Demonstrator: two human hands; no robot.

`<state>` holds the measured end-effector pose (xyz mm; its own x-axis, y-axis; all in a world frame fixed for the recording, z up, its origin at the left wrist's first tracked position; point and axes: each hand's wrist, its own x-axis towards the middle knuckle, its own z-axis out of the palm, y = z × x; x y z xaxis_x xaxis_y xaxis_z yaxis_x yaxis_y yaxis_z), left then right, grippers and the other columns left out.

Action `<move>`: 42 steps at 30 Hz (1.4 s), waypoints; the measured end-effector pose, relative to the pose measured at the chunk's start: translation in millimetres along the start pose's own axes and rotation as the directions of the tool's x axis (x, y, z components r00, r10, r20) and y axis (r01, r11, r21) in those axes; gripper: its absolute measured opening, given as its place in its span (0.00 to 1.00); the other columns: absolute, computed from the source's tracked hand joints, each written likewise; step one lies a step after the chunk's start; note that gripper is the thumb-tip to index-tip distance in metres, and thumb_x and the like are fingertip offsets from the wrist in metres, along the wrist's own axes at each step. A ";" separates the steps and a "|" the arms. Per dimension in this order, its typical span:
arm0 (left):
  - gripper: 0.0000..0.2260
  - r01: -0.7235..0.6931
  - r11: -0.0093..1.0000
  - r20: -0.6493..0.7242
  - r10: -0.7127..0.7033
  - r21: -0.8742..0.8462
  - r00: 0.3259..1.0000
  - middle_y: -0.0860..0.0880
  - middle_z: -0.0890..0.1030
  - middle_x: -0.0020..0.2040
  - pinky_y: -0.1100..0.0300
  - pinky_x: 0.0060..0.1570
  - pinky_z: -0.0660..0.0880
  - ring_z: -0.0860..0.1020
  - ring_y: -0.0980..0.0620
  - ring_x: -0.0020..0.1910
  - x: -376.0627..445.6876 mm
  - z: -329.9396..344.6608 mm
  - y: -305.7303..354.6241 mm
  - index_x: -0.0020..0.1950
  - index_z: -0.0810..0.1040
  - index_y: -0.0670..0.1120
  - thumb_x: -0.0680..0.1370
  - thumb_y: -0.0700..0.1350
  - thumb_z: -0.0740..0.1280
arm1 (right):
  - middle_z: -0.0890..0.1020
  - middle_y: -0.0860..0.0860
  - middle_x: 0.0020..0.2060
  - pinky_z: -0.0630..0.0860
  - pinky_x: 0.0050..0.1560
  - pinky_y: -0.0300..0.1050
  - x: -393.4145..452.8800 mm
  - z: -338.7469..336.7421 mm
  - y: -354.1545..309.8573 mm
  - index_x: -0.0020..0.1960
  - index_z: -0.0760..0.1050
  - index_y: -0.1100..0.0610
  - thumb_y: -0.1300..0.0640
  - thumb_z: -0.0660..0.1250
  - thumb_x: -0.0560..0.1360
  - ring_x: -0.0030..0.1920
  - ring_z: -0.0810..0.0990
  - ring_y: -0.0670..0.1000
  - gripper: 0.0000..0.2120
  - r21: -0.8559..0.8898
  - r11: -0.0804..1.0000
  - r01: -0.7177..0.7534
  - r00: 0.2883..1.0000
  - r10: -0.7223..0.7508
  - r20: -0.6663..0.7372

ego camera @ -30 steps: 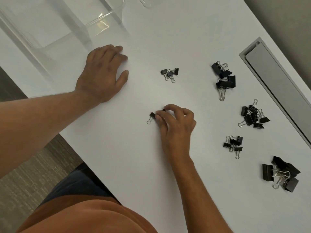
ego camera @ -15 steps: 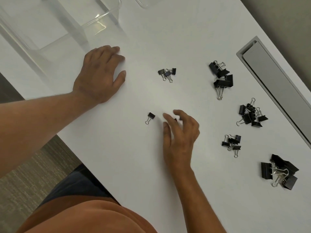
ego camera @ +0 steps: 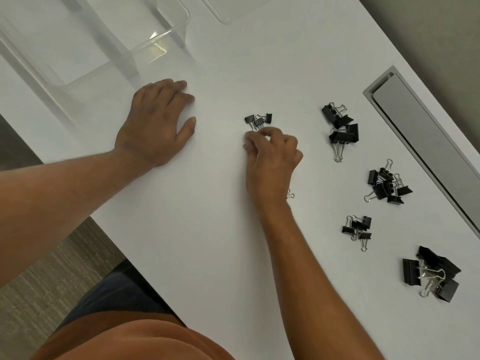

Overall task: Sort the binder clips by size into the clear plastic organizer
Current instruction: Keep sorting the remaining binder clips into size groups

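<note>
The white table [ego camera: 228, 255] fills most of the view, its near-left edge running diagonally above the floor. At its far-left corner sits the clear plastic organizer [ego camera: 109, 35], with nothing visible inside the compartments that show. Along the right edge a grey metal strip [ego camera: 426, 146] is set into the tabletop.

The left hand [ego camera: 155, 123] lies palm down on the table just in front of the organizer, fingers spread slightly, holding nothing. The right hand [ego camera: 272, 157] is near the middle of the table, its fingertips drawn together just beside a small pile; whether they pinch a clip cannot be told.

Five piles of black binder clips lie on the table. The large clips [ego camera: 431, 274], about three, are nearest the right front. The next pile [ego camera: 341, 126], about three, lies further back. A pile of medium clips [ego camera: 387, 185], roughly six, sits near the grey strip. A smaller pile [ego camera: 357, 228], about four, lies in front of it. The smallest pile [ego camera: 258, 120], three clips, touches the right fingertips. One loose clip [ego camera: 290, 194] peeks from behind the right wrist.
</note>
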<state>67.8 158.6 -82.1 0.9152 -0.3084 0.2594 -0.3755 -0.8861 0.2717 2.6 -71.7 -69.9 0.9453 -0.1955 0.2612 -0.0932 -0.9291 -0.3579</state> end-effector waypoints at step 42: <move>0.18 -0.016 1.000 0.008 0.015 0.024 1.000 0.43 0.73 0.76 0.44 0.75 0.62 0.69 0.39 0.76 -1.1 -2.7 1.8 0.70 0.74 0.44 0.84 0.52 0.61 | 0.78 0.49 0.71 0.73 0.73 0.48 -100.3 -46.4 53.2 0.66 0.82 0.55 0.62 0.66 0.84 0.77 0.70 0.50 0.13 0.195 0.963 -0.185 0.981 0.170 0.092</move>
<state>65.7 158.3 -79.5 0.9105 -0.3246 0.2563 -0.3861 -0.8892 0.2455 -111.7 -116.0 -73.6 0.9404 -0.3207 0.1131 -0.2035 -0.7973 -0.5682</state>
